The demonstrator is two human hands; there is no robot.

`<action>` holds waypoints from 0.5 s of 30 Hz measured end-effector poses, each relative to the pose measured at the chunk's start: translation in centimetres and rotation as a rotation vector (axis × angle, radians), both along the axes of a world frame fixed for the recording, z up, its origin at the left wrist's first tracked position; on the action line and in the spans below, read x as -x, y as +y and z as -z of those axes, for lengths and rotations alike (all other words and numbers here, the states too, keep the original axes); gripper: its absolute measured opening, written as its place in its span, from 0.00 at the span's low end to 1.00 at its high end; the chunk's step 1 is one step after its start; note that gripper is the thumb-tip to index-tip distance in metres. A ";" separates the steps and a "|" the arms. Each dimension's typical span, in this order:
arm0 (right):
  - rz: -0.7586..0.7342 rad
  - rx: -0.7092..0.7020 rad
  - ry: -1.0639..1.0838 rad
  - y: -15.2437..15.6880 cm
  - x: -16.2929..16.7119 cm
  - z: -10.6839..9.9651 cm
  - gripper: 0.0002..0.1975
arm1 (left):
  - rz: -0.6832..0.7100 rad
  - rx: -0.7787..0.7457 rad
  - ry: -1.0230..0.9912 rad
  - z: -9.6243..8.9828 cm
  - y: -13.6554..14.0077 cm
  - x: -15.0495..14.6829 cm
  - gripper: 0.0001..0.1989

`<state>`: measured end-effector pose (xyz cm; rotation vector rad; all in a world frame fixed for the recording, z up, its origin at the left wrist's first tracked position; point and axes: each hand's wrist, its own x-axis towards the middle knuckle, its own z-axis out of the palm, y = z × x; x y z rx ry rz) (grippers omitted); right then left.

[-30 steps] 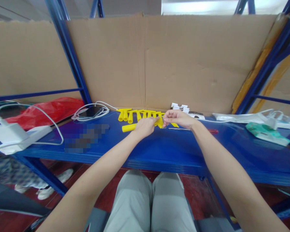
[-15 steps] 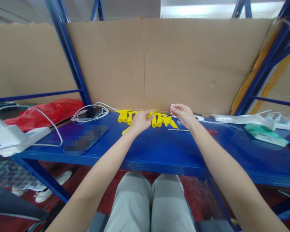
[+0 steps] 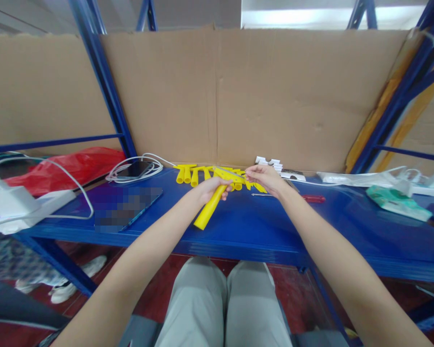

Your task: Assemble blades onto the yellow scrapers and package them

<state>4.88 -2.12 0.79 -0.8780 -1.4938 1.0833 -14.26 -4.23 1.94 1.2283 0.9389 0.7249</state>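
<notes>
My left hand (image 3: 215,187) is closed around a yellow T-shaped plastic tool with a round handle (image 3: 208,212). The handle points down toward me and the wide head (image 3: 227,176) slants up to the right. A thin greyish strip shows along the head. My right hand (image 3: 264,177) pinches at the right end of that head; what lies between its fingertips is too small to make out. Behind the hands stands a row of similar yellow tools (image 3: 184,173) against the cardboard. Under my right hand lies a screwdriver with a red handle (image 3: 314,198).
Small white packets (image 3: 269,161) lie by the cardboard wall (image 3: 275,96). Left on the blue table (image 3: 253,231) are a phone-like dark slab (image 3: 128,209), coiled white cable (image 3: 159,166), a red bag (image 3: 72,166) and a power strip (image 3: 50,207). A green-white pack (image 3: 398,201) sits right.
My left hand has turned, bringing the yellow tool's handle toward me and its head up. My right hand has moved left and down from near the white packets to the tool's head.
</notes>
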 end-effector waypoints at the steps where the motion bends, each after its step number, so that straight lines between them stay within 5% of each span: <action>1: -0.008 0.014 -0.007 -0.1 0.1 0.0 0.14 | 0.004 0.010 0.012 0.1 0.0 0.0 0.10; 15: 0.073 -0.059 -0.283 0.0 1.0 1.1 0.04 | 0.094 0.100 0.005 1.1 1.0 0.1 0.08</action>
